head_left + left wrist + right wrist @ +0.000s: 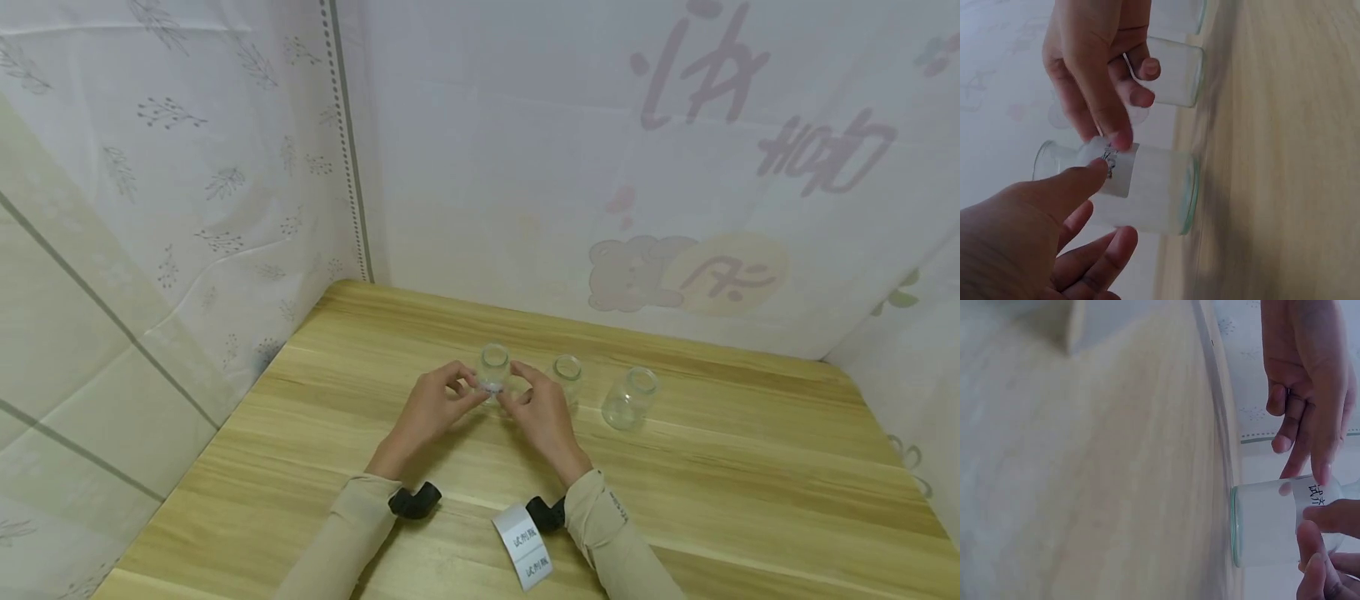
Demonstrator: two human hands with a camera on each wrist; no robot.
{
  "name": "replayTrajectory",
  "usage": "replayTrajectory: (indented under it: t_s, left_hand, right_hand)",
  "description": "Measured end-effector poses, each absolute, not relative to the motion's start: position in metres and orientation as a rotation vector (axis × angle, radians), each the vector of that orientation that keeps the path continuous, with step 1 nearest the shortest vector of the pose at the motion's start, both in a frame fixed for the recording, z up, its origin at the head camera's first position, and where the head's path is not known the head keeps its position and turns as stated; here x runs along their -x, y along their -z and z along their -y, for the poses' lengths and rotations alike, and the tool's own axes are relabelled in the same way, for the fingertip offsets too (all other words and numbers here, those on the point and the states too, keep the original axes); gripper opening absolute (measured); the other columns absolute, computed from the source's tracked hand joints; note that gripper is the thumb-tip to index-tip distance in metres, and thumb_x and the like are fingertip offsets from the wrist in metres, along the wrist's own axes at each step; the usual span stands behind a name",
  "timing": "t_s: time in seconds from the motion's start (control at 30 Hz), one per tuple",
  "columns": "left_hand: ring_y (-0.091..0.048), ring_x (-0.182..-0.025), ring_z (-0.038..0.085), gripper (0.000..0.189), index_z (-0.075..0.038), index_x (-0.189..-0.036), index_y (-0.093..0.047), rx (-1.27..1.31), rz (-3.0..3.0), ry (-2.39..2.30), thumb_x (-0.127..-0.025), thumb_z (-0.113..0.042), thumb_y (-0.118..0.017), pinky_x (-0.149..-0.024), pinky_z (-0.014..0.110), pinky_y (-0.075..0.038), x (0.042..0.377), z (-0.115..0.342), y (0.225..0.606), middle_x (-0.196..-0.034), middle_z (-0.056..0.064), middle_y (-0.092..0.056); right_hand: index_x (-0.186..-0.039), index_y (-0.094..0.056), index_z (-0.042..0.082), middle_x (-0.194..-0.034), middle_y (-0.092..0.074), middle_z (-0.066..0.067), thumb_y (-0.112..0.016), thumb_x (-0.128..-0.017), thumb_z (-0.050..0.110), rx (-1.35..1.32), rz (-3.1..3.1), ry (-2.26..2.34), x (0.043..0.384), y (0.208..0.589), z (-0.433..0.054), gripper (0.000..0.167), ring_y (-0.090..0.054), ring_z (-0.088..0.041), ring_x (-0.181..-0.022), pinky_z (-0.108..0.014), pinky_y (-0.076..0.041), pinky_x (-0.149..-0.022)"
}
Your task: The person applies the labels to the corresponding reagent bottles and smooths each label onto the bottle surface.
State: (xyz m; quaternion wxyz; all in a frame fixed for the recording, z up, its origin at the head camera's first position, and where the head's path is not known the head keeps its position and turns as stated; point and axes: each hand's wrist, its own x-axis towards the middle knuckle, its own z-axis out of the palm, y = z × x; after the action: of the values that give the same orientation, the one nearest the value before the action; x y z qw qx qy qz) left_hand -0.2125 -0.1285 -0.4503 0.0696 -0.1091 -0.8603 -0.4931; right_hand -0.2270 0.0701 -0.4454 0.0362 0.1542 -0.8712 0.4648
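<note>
A clear glass bottle (493, 357) stands upright on the wooden table, with a white label (1124, 180) bearing dark handwriting on its side. My left hand (437, 407) holds the bottle from the left, thumb pressing the label and fingers at the glass. From the other side my right hand (543, 410) does the same, its thumb on the label beside the left thumb and its index finger at the glass. The right wrist view shows part of the label's writing (1315, 492) between the two thumbs. Fingers and thumbs cover some of the label.
Two more glass bottles stand to the right, one (567, 368) close behind my right hand and another (630, 402) farther off. A strip of white labels (522, 546) lies near my right forearm. Patterned cloth walls (480, 167) border the wooden table (750, 500).
</note>
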Motion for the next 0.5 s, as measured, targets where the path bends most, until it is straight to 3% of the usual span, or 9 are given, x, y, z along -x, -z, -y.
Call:
replayTrajectory:
  t_s: [0.1,0.23,0.5]
  left_hand:
    - [-0.071,-0.083,0.022,0.022,-0.012,-0.091,-0.064,0.334,2.574,1.444,-0.089,-0.021,-0.084,-0.061,0.03,-0.051,0.2131,0.1261,0.4519,-0.09,0.006,-0.075]
    - [-0.071,-0.081,0.024,0.022,-0.013,-0.09,-0.063,0.335,2.571,1.428,-0.09,-0.02,-0.083,-0.059,0.029,-0.049,0.2131,0.1251,0.4531,-0.087,0.006,-0.075]
    - [-0.067,-0.075,0.022,0.021,-0.014,-0.087,-0.062,0.343,2.58,1.398,-0.091,-0.018,-0.081,-0.057,0.026,-0.044,0.2121,0.1252,0.4511,-0.084,0.006,-0.073]
  right_hand:
    - [-0.141,-0.059,-0.003,-0.112,-0.074,-0.015,-0.082,-0.091,0.011,-0.467,2.685,-1.422,0.2263,0.4454,-0.0687,0.057,-0.061,-0.007,-0.055,-0.024,-0.048,-0.047]
    - [-0.14,-0.059,-0.004,-0.091,-0.074,-0.014,-0.082,-0.091,0.013,-0.471,2.682,-1.44,0.2258,0.4446,-0.0681,0.058,-0.061,-0.01,-0.052,-0.025,-0.047,-0.046]
    - [-0.139,-0.06,-0.005,-0.103,-0.073,-0.018,-0.081,-0.091,0.012,-0.487,2.665,-1.437,0.2258,0.4453,-0.0687,0.055,-0.067,-0.021,-0.056,-0.024,-0.047,-0.047]
